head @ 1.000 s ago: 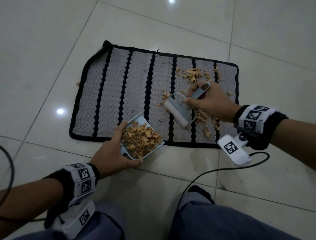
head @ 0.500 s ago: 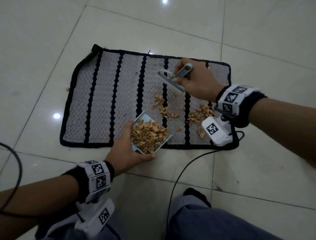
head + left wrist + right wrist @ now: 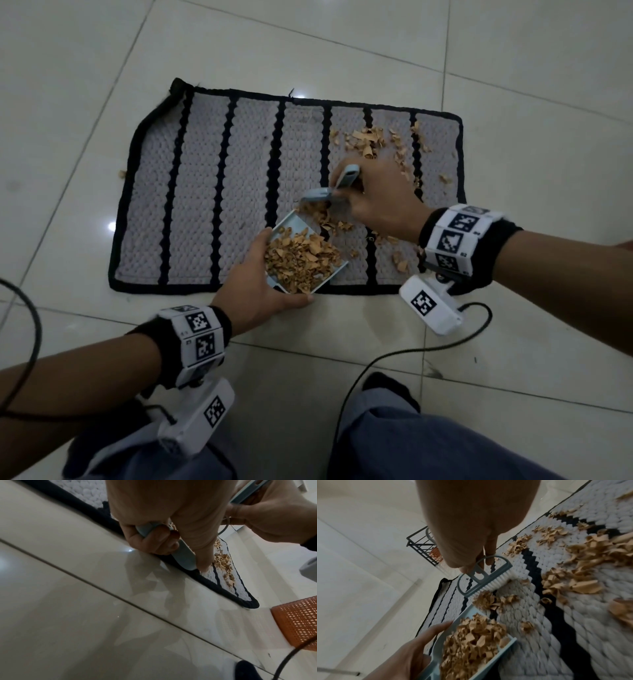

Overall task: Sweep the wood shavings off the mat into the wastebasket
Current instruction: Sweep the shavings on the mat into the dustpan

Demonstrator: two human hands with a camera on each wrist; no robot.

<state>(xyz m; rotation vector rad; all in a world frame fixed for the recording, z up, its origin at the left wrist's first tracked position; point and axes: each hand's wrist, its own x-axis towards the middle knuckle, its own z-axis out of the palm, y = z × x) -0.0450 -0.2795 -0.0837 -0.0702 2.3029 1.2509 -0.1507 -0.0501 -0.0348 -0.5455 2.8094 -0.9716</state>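
Left hand (image 3: pixel 255 291) fingers curled round a pale blue dustpan (image 3: pixel 291 224) full of wood shavings (image 3: pixel 364 138) at the striped mat (image 3: pixel 205 192) near edge, right hand (image 3: pixel 380 202) fingers pinching a small brush (image 3: pixel 481 577) on the mat, orange wastebasket (image 3: pixel 296 623) on the floor nearby

The orange mesh wastebasket (image 3: pixel 298 623) is cut off by the left wrist picture's right edge, and the pale blue plastic dustpan's (image 3: pixel 294 224) floor lies mostly hidden under tan wood shavings (image 3: pixel 301 260).

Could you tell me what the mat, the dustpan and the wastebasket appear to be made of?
Mat: chunky woven yarn, knobbly grey with black stripes. Dustpan: likely plastic, smooth pale blue, thin moulded walls. Wastebasket: orange open mesh, probably plastic, though metal cannot be excluded.
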